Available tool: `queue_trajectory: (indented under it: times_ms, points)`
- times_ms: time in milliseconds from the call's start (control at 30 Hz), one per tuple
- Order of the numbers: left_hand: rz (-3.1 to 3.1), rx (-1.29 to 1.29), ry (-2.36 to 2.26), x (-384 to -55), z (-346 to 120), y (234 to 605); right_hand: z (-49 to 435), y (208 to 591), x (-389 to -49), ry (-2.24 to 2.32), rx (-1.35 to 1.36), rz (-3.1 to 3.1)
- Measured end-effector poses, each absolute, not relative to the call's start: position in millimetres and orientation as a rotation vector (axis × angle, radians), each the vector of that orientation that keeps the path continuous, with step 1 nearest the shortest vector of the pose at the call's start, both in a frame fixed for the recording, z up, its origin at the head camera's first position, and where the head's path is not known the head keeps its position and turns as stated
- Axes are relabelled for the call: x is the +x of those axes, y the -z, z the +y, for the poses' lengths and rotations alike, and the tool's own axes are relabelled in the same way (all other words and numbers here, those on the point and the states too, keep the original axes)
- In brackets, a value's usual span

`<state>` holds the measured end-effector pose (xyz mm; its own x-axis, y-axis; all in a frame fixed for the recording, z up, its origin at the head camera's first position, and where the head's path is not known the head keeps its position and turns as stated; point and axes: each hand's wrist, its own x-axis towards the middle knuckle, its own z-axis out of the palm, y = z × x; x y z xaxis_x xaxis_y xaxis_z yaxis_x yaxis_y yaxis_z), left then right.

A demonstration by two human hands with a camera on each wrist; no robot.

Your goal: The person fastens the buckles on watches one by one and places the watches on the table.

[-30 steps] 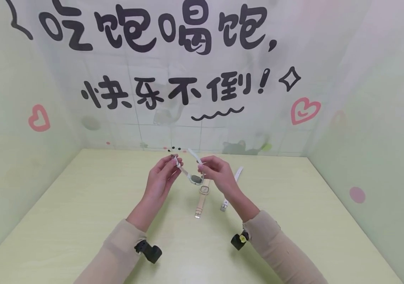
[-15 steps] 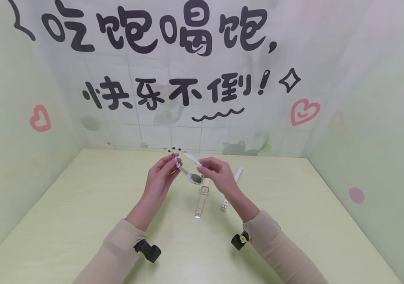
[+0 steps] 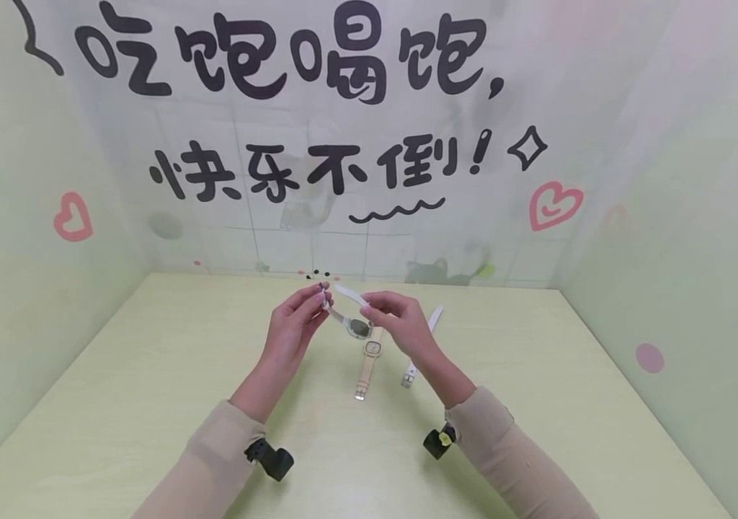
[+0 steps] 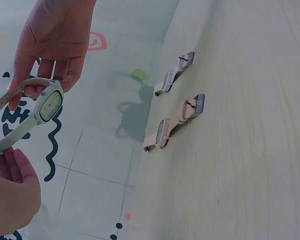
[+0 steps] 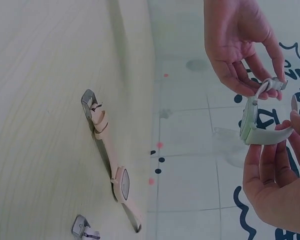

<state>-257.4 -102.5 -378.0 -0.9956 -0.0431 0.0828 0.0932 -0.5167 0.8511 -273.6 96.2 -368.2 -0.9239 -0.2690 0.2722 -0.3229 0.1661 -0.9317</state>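
Observation:
A pale green wristwatch (image 3: 359,329) hangs unfastened between the two hands above the table, its dial showing in the left wrist view. The left hand (image 3: 291,321) pinches its metal buckle (image 5: 279,85) end between thumb and fingers. Thumb and fingers of the right hand (image 3: 401,321) pinch the other strap half, whose loose tip (image 3: 346,292) points left toward the left hand. Strap holes show beyond the right fingers in the left wrist view. Below the hands, a beige wristwatch (image 3: 374,348) lies stretched out on the table, partly overlapped by the held one.
Right of the beige watch lies a white wristwatch (image 3: 409,378), its middle hidden behind the right wrist in the head view. The pale wooden table (image 3: 148,404) meets a printed back wall (image 3: 213,249) and side walls. Each wrist wears a black camera (image 3: 272,460).
The loose strap tip beyond the right fingers has swung left and down, lying flatter now. Both hands have stayed almost in place, and the watches on the table have not moved.

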Motion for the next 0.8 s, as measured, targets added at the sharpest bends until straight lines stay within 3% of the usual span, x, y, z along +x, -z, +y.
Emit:
queue_trajectory:
  times_ms: [800]
  points:
    - [-1.587,-0.088,2.619,-254.0,-101.2,381.3,95.6,373.2,-271.4,-1.829,0.65,-2.388]
